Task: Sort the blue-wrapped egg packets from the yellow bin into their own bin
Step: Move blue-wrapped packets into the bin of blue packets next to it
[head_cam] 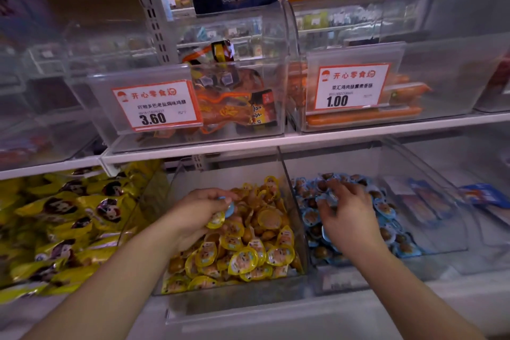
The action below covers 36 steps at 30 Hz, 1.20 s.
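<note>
The left hand [202, 211], its grip pinching a blue-wrapped egg packet [229, 208] over the yellow bin [296, 218], has the blue bin [430, 201] to its right; the right hand [345, 208] rests there, fingers spread, holding nothing visible.

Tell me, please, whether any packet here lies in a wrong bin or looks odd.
One does. A blue-wrapped egg packet is over the yellow bin, whose other visible packets are yellow. The left hand holds it in its fingers, along with a yellow packet. The right hand rests in the blue bin.
</note>
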Tool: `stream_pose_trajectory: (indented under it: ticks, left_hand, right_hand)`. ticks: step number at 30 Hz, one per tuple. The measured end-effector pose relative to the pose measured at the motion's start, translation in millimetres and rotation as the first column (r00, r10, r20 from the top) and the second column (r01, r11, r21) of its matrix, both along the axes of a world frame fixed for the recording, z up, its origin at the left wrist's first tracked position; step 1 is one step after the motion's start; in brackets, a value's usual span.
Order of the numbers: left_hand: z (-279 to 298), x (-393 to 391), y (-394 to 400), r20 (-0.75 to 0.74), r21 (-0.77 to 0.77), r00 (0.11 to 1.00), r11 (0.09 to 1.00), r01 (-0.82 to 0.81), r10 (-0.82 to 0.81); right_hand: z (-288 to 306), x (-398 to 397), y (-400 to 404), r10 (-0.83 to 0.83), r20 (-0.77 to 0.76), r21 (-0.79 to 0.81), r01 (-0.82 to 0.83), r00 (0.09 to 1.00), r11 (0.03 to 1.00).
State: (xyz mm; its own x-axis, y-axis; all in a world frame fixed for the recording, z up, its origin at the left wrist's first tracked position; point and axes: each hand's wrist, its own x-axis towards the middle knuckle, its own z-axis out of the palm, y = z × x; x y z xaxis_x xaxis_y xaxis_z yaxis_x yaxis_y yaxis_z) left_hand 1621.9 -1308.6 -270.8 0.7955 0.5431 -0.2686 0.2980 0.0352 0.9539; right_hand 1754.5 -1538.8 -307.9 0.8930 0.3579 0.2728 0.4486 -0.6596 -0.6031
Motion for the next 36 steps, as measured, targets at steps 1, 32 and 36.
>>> stream_pose_trajectory:
  ticks: [1,32,36]
  left_hand:
    - [-2,1,-6,0.015,0.004,0.999,1.0,-0.031,0.031]
    - [-58,72,92,-0.877,0.479,0.472,0.217,0.851,0.085]
    - [-66,71,95,-0.829,0.557,0.555,0.197,0.807,0.072]
  right_hand:
    - [3,-7,-1,0.01,0.058,0.014,-0.01,0.998,1.0]
    - [-11,-46,55,0.293,0.357,0.005,-0.315,0.887,0.949]
    - [-12,-45,55,0.302,0.357,0.011,-0.327,0.884,0.945]
